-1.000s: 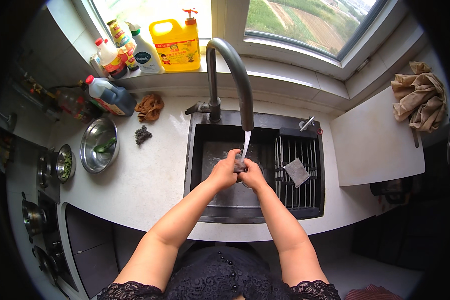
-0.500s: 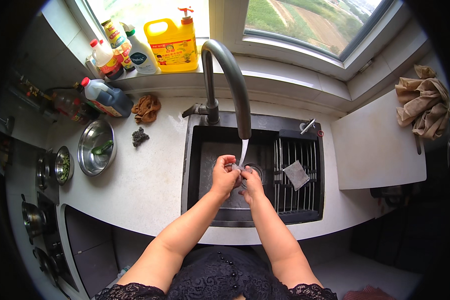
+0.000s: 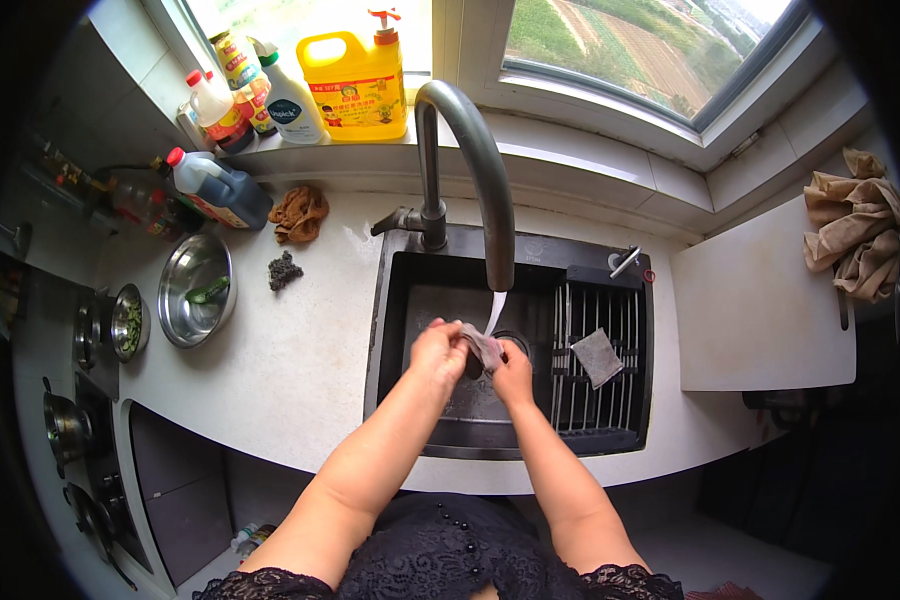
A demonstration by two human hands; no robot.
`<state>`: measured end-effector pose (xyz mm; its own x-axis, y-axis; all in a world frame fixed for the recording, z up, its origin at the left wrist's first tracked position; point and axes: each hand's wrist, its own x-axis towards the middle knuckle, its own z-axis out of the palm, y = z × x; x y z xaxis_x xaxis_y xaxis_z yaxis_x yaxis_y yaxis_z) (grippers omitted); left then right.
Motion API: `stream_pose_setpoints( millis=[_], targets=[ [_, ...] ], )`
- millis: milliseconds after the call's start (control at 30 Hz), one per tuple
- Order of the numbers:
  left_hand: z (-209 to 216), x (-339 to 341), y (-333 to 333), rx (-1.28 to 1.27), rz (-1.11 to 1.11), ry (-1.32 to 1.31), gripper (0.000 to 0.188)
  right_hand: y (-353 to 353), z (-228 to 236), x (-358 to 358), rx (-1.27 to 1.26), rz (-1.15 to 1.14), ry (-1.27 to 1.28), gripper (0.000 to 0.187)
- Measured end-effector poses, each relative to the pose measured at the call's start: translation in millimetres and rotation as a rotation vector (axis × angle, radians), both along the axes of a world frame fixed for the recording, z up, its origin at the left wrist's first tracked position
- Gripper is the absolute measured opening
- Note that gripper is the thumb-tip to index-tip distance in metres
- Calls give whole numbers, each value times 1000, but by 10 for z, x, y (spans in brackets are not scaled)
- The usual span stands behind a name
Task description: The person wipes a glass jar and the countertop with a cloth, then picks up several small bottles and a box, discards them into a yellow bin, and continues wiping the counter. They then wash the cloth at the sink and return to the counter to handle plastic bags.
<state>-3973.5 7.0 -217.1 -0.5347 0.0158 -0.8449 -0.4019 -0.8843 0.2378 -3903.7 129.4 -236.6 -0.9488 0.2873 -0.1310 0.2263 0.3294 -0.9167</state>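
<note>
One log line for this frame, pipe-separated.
both hands at sink | left hand, right hand hold grey cloth | under running faucet

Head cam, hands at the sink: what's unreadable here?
- Small grey cloth: the left hand and right hand cover most of it; its shape is unclear.
- Black sink drain: hidden behind hands and cloth.
- Steel bowl: green contents too small to identify.
- Stove pans: blurred at the fisheye's left rim.

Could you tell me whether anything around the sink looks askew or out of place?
Little stands out. A dark-liquid plastic bottle with a red cap lies tipped on the white countertop, and a crumpled brown rag sits loose beside it.
</note>
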Motion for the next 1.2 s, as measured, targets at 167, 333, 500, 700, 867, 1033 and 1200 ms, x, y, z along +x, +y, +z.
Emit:
stream_pose_setpoints(
  millis=[167,333,500,700,867,1033,1200],
  targets=[
    [-87,19,-221,-121,-328,-118,57,78,34,-282,-715,24,-360,21],
    [-325,224,15,73,-612,-296,83,56,4,-416,-878,-139,-524,18],
    [-347,189,96,293,-594,-103,75,49,163,-317,-709,-2,-466,17],
    [-765,24,125,286,-470,-2,57,114,528,-106,-357,274,-295,18],
    [-1163,91,174,227,-370,-55,50,441,440,-168,-1025,43,-184,8],
    [-779,170,173,252,-144,-77,78,-212,139,96,-93,103,271,18],
    [-996,273,119,225,-344,-60,70,-370,155,85,234,120,355,18]
  ],
)
